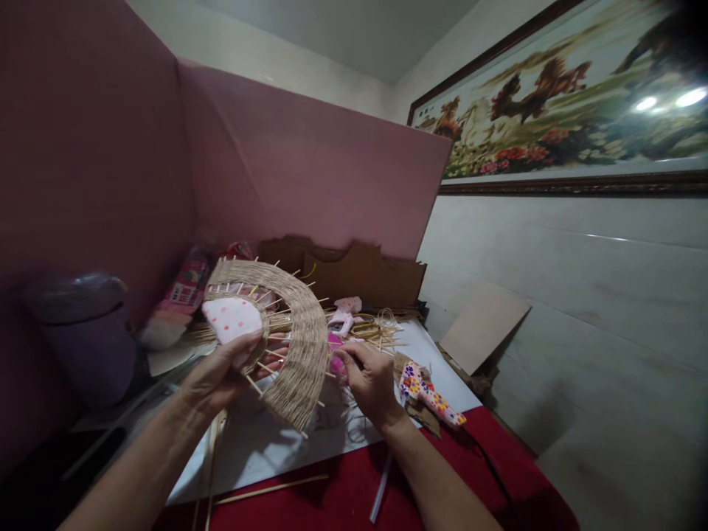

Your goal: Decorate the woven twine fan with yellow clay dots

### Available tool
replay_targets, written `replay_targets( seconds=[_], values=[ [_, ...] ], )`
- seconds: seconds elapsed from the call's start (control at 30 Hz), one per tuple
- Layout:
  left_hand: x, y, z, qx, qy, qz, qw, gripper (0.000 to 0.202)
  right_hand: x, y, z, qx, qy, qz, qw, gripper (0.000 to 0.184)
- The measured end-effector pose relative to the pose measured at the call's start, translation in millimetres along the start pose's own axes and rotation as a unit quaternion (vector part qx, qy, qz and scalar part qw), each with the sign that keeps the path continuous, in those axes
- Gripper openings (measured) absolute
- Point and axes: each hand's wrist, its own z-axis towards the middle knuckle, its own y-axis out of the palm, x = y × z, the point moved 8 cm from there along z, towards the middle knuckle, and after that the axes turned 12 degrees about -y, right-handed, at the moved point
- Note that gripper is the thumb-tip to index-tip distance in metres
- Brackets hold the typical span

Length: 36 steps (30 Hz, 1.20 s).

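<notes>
Grips with left hand (221,372) the half-round beige woven straw piece with thin wooden sticks (302,343), raised above the white surface (265,446); pinches with right hand (370,380) at its edge, fingers pressed together

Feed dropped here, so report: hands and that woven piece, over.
Left hand grips woven fan at its centre. Right hand at weave edge, grip unclear. Glue gun lies beside, apart.

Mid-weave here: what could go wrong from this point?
The bare sticks poking from the woven fan could bend or snap where the left hand grips. The right hand works close to those tips, so a prick seems possible. The cord of the glue gun trails by the right forearm and might snag.
</notes>
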Motion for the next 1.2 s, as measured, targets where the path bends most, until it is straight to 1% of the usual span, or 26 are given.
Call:
replay_targets(
  seconds=[0.13, 0.33, 0.43, 0.5, 0.7, 0.8, 0.93, 1.03, 1.2],
  values=[
    [0, 0.4, 0, 0.004, -0.003, -0.001, 1.0, 0.013, -4, -2, -1, 0.0, -0.034, -0.021, 0.999, 0.015],
    [-5, 2.3, -6, 0.036, -0.036, 0.03, 0.998, 0.015, -3, -6, 1, -0.006, -0.033, -0.04, 0.999, 0.014],
    [-7, 2.8, -7, 0.034, -0.049, 0.034, 0.998, 0.016, 2, -10, 3, 0.008, -0.013, -0.026, 1.0, 0.012],
    [-7, 2.5, -6, 0.025, -0.047, 0.033, 0.998, 0.016, 8, -12, 5, 0.019, 0.007, -0.001, 1.0, 0.01],
    [-6, -4.4, -2, 0.012, -0.048, 0.02, 0.999, 0.013, 24, -5, 5, 0.029, 0.061, 0.103, 0.992, 0.008],
    [-8, -2.3, -3, -0.003, -0.059, 0.023, 0.998, 0.015, 26, -1, 3, 0.027, 0.081, 0.126, 0.988, 0.012],
    [-8, 0.1, -5, 0.002, -0.06, 0.015, 0.998, 0.013, 25, 2, 1, 0.017, 0.092, 0.121, 0.988, 0.016],
    [-8, 0.9, -6, 0.001, -0.062, 0.008, 0.998, 0.012, 26, 0, 1, 0.028, 0.094, 0.105, 0.99, 0.016],
    [-7, 0.0, -8, 0.001, -0.065, 0.027, 0.998, 0.011, 29, -6, 3, 0.036, 0.076, 0.056, 0.995, 0.015]
  ],
)
